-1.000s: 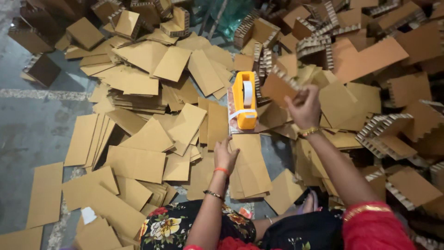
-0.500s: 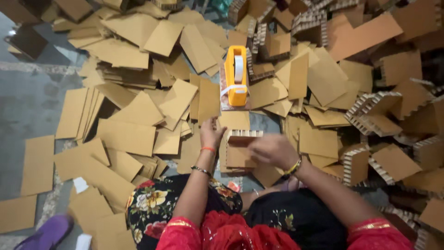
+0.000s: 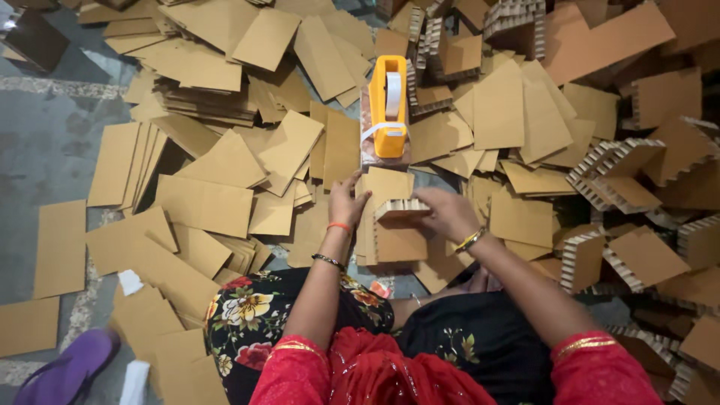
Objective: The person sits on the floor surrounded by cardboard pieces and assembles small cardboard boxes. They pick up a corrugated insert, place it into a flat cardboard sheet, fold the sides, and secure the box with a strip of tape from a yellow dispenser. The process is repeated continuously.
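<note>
Since half a second ago your right hand (image 3: 448,212) has been carrying the honeycomb-edged brown cardboard piece (image 3: 403,208) to the left, and it is now meeting your left hand (image 3: 343,202) over the work spot in front of your knees.

Your right hand is grasping that honeycomb piece from the right end, fingers curled over its corrugated edge. Your left hand is lying open, fingers spread and pressing on the flat square brown cardboard sheet (image 3: 386,184) just left of the honeycomb piece; it is not closed around anything. The honeycomb piece is sitting on top of a small stack of flat brown cardboard squares (image 3: 397,241), directly between your two hands and touching the sheet under your left fingers.

Just beyond your hands, the yellow plastic tape dispenser with a white roll (image 3: 389,105) is standing on the cardboard, a strip of tape hanging across its front. Around it, loose flat brown cardboard sheets (image 3: 202,206) are spreading over the grey concrete floor (image 3: 45,142) to your left, while assembled honeycomb cardboard blocks (image 3: 611,176) are piling up to your right. A purple slipper (image 3: 67,366) is lying near your left knee.
</note>
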